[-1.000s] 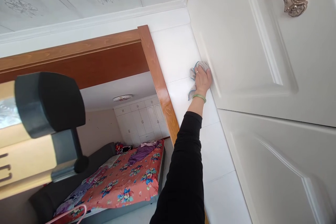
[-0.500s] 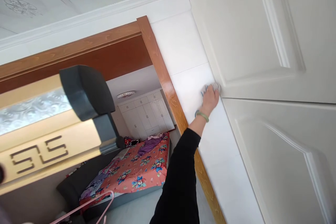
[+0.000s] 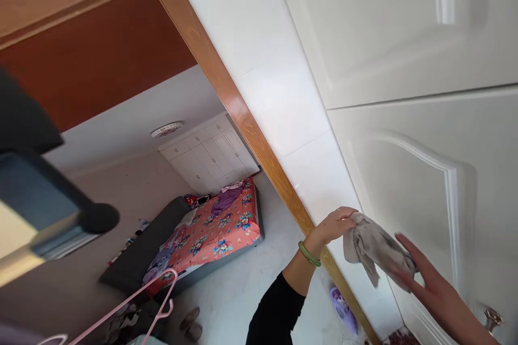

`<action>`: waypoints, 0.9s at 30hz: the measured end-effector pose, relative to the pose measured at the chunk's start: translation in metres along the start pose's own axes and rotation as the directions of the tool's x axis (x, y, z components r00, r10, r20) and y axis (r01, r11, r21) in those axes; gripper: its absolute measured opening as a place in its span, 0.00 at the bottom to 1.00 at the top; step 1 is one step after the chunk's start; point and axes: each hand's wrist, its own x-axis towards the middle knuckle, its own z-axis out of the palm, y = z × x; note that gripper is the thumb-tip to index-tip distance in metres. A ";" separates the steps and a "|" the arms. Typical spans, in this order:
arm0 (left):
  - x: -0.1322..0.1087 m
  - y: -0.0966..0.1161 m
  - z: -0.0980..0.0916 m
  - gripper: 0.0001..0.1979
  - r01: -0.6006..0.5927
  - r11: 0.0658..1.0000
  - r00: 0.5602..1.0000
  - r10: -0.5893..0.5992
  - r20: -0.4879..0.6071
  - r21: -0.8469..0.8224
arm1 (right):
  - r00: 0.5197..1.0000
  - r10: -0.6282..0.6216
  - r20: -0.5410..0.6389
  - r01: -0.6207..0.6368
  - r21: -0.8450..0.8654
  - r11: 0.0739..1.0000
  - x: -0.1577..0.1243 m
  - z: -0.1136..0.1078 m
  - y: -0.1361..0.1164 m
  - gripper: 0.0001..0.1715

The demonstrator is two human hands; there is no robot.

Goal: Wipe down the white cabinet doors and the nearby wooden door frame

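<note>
A grey, crumpled cloth hangs between my two hands, in front of the white wall strip and the lower cabinet door. My left hand, with a green bangle at the wrist and a black sleeve, pinches the cloth's upper left end. On the cloth's right side is my right hand, blurred, with its thumb raised and its fingers against the cloth.
A wooden door frame runs diagonally beside the white wall. Through it show a bed with a floral cover, and white wardrobes. A dark-ended fixture and a pink hanger are at the left.
My left hand has come down from the wall beside the cabinet with the cloth. My right hand has come into view at the cloth. The view has tilted downward.
</note>
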 end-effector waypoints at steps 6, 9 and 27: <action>-0.032 0.002 -0.037 0.19 -0.106 0.994 0.987 0.106 -0.119 0.011 | 0.855 0.197 0.479 -0.407 0.385 0.829 0.057 0.024 -0.065 0.37; -0.043 0.010 -0.073 0.22 -0.226 0.896 0.728 0.416 -0.545 0.382 | 0.878 0.272 0.394 -0.468 0.587 0.661 0.082 0.028 -0.092 0.38; 0.012 0.015 -0.165 0.42 0.113 0.509 0.087 0.850 -0.519 0.853 | 0.573 -0.815 -0.089 0.777 -0.259 0.574 0.237 0.201 -0.196 0.25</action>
